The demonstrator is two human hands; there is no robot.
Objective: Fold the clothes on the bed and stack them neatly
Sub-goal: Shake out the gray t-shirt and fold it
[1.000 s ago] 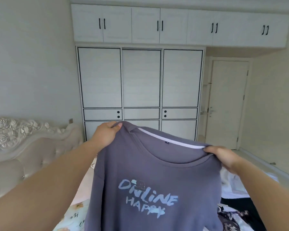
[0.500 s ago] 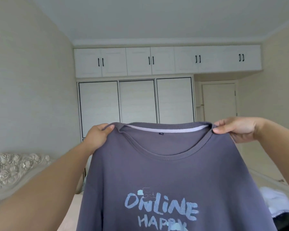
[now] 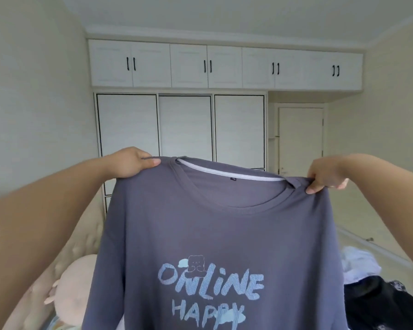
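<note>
I see the grey shirt (image 3: 215, 234) hanging upright, collar up, print facing me. Left hand (image 3: 131, 164) and right hand (image 3: 324, 173) pinch its shoulders; open air behind.

Grey-purple shirt (image 3: 215, 234) hangs spread between left hand (image 3: 131, 164) and right hand (image 3: 326, 173), each pinching a shoulder; it blocks the centre and hides the bed below. Open air above the collar, up to the wardrobe (image 3: 181, 125). Lower left: pink plush (image 3: 74, 289) against the padded headboard (image 3: 86, 234). Lower right: white clothes (image 3: 358, 265) and dark clothes (image 3: 379, 303) piled just beside the shirt's edge
</note>
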